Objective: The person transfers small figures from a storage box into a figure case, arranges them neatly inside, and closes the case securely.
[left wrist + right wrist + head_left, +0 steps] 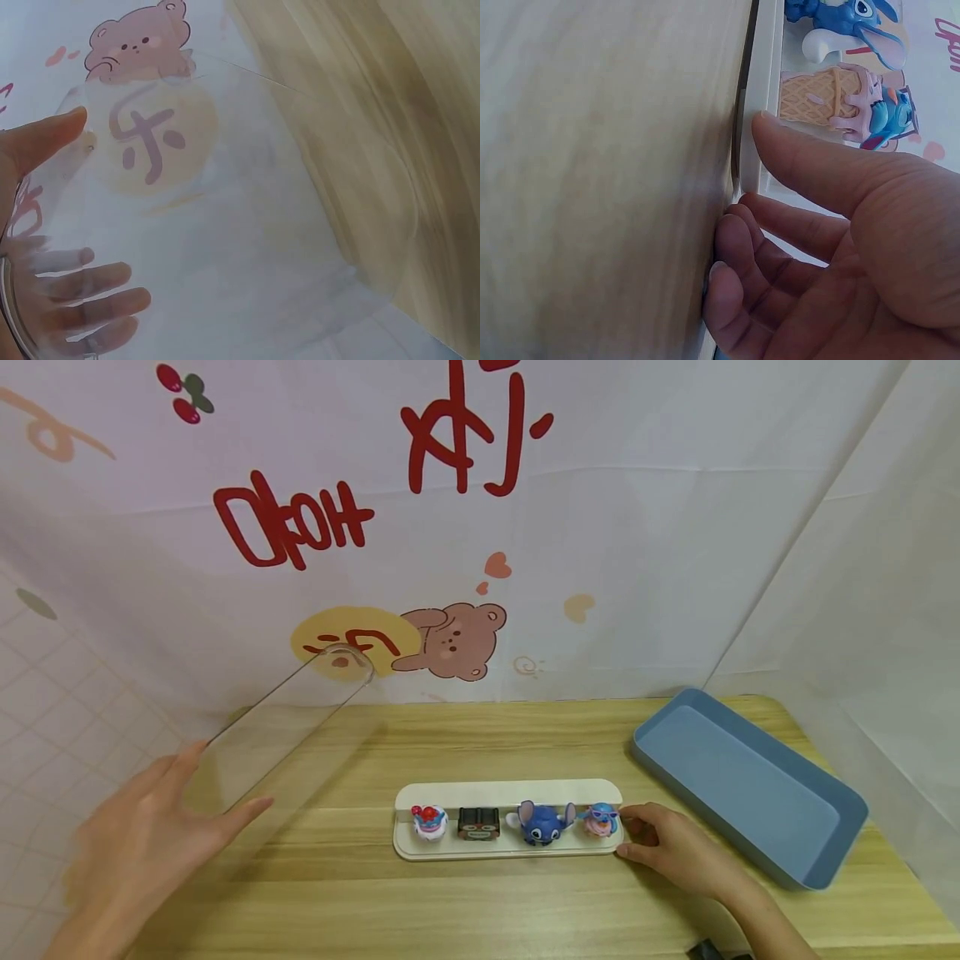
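Note:
My left hand (153, 831) grips a long, clear plastic cover (288, 727), tilted and raised at the left. In the left wrist view several fingers (101, 300) show through the cover, the thumb on its other side. A cream display base (502, 793) lies on the table with small figurines in a row: a pink-white cup with red fruit (430, 822), a dark brown box-like piece (478, 824), a blue big-eared character (543, 822) and a blue character on an ice-cream cone (600, 819). My right hand (675, 850) pinches the base's right end between thumb and fingers.
A blue-grey rectangular tray (750, 785) lies at the right, beyond my right hand. The wooden table (480, 910) meets a white printed cloth (637, 543) at the back. A dark object (707, 950) shows at the bottom edge.

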`<control>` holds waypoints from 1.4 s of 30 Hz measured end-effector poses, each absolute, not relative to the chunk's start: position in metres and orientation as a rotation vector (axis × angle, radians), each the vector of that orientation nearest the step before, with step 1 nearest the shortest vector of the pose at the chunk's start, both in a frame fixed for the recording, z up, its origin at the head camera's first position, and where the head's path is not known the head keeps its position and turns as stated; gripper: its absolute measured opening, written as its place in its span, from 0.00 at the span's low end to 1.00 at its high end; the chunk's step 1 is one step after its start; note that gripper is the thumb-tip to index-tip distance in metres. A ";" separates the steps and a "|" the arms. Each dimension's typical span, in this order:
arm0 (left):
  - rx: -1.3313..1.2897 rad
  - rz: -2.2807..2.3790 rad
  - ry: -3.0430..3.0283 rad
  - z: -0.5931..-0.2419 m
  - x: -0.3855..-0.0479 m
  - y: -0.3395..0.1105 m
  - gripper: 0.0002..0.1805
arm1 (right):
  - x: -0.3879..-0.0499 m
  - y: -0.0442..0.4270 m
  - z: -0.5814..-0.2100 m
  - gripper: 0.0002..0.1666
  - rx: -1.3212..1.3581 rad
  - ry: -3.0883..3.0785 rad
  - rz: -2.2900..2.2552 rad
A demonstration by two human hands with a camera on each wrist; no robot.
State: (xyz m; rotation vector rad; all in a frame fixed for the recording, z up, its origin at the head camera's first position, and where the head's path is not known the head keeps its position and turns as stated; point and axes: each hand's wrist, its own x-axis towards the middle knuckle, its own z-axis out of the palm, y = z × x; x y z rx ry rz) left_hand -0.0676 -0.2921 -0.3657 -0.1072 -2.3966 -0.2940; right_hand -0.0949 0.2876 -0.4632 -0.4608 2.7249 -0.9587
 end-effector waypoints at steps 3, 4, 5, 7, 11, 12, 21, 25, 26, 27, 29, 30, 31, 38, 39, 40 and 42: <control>-0.167 -0.282 -2.305 -0.366 -0.073 -0.287 0.59 | -0.095 0.288 -0.464 0.28 -0.463 2.727 -0.956; -0.175 -0.278 -2.284 -0.366 -0.075 -0.285 0.59 | -0.095 0.288 -0.464 0.29 -0.463 2.727 -0.954; -0.185 -0.277 -2.266 -0.365 -0.077 -0.283 0.59 | -0.095 0.288 -0.464 0.28 -0.462 2.729 -0.952; -0.210 -0.283 -2.253 -0.362 -0.080 -0.280 0.58 | -0.094 0.287 -0.464 0.28 -0.461 2.730 -0.949; -0.277 -0.280 -2.228 -0.356 -0.085 -0.273 0.57 | -0.094 0.288 -0.465 0.27 -0.458 2.727 -0.950; -0.287 -0.286 -2.227 -0.354 -0.087 -0.271 0.57 | -0.094 0.288 -0.465 0.27 -0.458 2.725 -0.951; -0.375 -0.304 -2.237 -0.339 -0.098 -0.259 0.60 | -0.094 0.287 -0.465 0.27 -0.461 2.739 -0.945; -0.370 -0.310 -2.268 -0.333 -0.102 -0.253 0.62 | -0.094 0.287 -0.465 0.27 -0.468 2.739 -0.945; -0.368 -0.316 -2.274 -0.332 -0.103 -0.251 0.62 | -0.094 0.287 -0.465 0.27 -0.467 2.739 -0.945; -0.368 -0.327 -2.278 -0.330 -0.104 -0.249 0.63 | -0.094 0.287 -0.464 0.27 -0.466 2.742 -0.944; -0.362 -0.364 -2.296 -0.329 -0.107 -0.244 0.63 | -0.094 0.287 -0.464 0.27 -0.464 2.747 -0.943; -0.358 -0.383 -2.306 -0.328 -0.108 -0.242 0.64 | -0.094 0.287 -0.464 0.27 -0.465 2.749 -0.943; -0.357 -0.403 -2.318 -0.328 -0.110 -0.240 0.65 | -0.094 0.288 -0.464 0.27 -0.466 2.749 -0.945; -0.413 -0.477 -2.367 -0.325 -0.118 -0.227 0.65 | -0.095 0.288 -0.465 0.26 -0.481 2.738 -0.952; -0.423 -0.479 -2.371 -0.324 -0.118 -0.225 0.65 | -0.095 0.288 -0.465 0.26 -0.482 2.737 -0.953; -0.432 -0.479 -2.376 -0.323 -0.119 -0.222 0.65 | -0.095 0.288 -0.465 0.26 -0.482 2.738 -0.952; -0.451 -0.484 -2.386 -0.319 -0.120 -0.216 0.64 | -0.094 0.288 -0.465 0.26 -0.485 2.740 -0.950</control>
